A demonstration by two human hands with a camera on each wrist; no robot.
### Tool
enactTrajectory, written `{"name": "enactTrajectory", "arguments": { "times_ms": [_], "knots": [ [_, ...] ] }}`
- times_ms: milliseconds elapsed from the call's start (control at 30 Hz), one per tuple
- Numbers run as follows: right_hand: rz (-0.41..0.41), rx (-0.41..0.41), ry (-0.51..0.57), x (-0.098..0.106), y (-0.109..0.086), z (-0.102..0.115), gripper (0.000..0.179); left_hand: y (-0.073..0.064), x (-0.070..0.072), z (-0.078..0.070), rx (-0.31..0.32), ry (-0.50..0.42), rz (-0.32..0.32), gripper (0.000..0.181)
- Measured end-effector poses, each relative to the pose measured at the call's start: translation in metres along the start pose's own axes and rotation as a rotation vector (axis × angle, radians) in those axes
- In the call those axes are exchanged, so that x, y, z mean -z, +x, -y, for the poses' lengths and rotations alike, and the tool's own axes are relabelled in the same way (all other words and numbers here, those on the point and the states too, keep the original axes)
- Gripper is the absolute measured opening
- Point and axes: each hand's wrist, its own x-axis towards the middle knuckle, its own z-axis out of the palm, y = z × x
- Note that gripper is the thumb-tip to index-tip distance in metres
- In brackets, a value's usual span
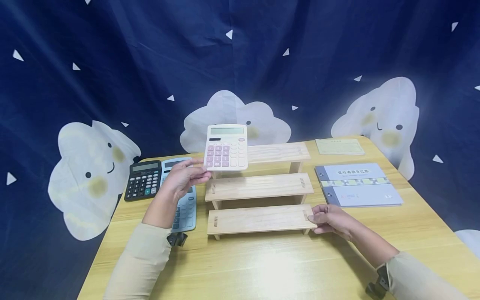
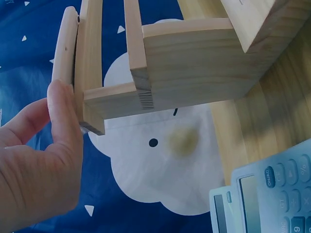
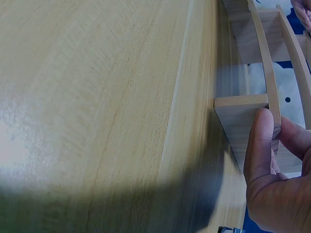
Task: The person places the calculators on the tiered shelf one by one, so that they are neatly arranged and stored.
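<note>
A white calculator (image 1: 238, 156) with purple number keys is at the left end of the top tier of a three-step wooden stand (image 1: 258, 185). My left hand (image 1: 183, 177) pinches its lower left corner. In the left wrist view the calculator (image 2: 64, 48) shows edge-on, close over the top board (image 2: 89, 58), with the fingers of my left hand (image 2: 53, 155) at its end. Down at the lowest step, my right hand (image 1: 331, 221) grips the board's right end. Close up in the right wrist view, thumb and finger of my right hand (image 3: 279, 170) pinch that board (image 3: 267, 68).
Left of the stand lie a black calculator (image 1: 142, 183) and light blue calculators (image 1: 185, 214), partly behind my left arm. To its right are a grey-blue account book (image 1: 356, 185) and a pale green slip pad (image 1: 339, 146). A dark blue cloud-patterned curtain (image 1: 150, 62) hangs behind the table (image 1: 262, 266).
</note>
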Motion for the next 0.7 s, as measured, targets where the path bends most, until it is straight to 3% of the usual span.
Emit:
{"name": "enactTrajectory", "arguments": {
  "times_ms": [133, 400, 700],
  "knots": [
    [0.000, 0.004, 0.002, -0.0001, 0.0006, -0.0006, 0.031, 0.0004, -0.0012, -0.0004, 0.018, 0.013, -0.035, 0.041],
    [-0.003, 0.007, -0.004, 0.0003, 0.0002, -0.0008, 0.033, -0.0003, -0.0035, -0.0008, -0.006, 0.069, -0.008, 0.035],
    [0.011, 0.020, -0.011, -0.0005, -0.0003, -0.0018, 0.025, -0.0014, -0.0015, -0.0006, 0.035, 0.347, -0.058, 0.045]
  ]
}}
